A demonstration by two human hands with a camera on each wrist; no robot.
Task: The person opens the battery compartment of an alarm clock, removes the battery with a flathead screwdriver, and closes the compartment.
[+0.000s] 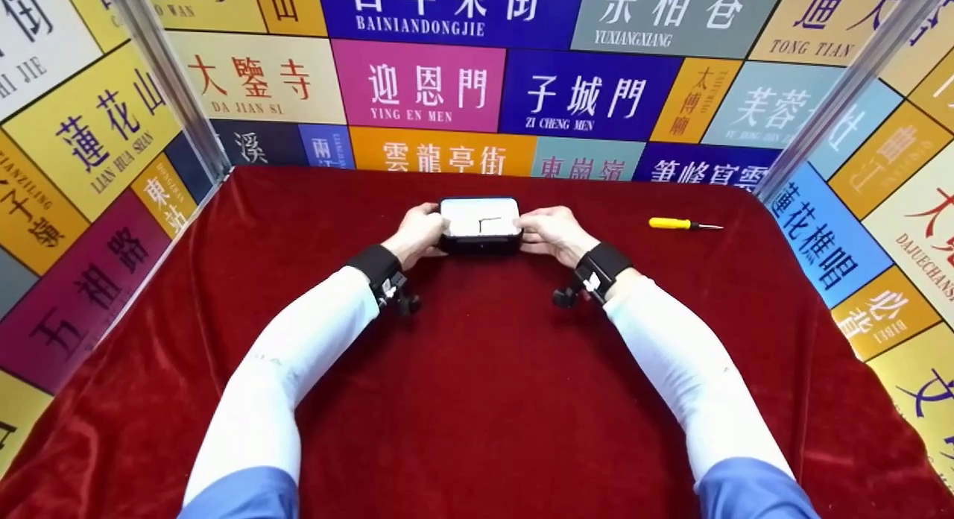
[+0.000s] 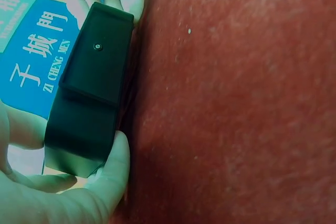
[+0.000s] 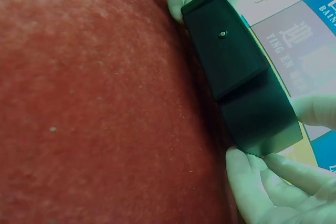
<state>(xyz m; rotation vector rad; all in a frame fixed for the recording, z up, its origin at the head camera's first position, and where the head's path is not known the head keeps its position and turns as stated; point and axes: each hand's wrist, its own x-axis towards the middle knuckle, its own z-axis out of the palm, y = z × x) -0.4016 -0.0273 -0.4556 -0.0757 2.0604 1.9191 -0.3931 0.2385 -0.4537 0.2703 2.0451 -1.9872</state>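
A small black desk clock (image 1: 481,243) with a white face and thin dark clock hands is held between both hands, close over the red cloth. My left hand (image 1: 419,234) grips its left end, thumb on the face side and fingers around the end and underneath. The right hand (image 1: 553,232) holds the opposite end in a similar way. In the left wrist view, a raised panel with a small screw (image 2: 97,46) shows on the clock's black side. That same panel (image 3: 231,51) appears in the right wrist view.
A screwdriver (image 1: 671,223) with a yellow handle lies to the right on the red cloth (image 1: 477,400). Behind the table stands a wall of coloured sign panels (image 1: 417,86), with clear upright posts (image 1: 175,79) at the back corners.
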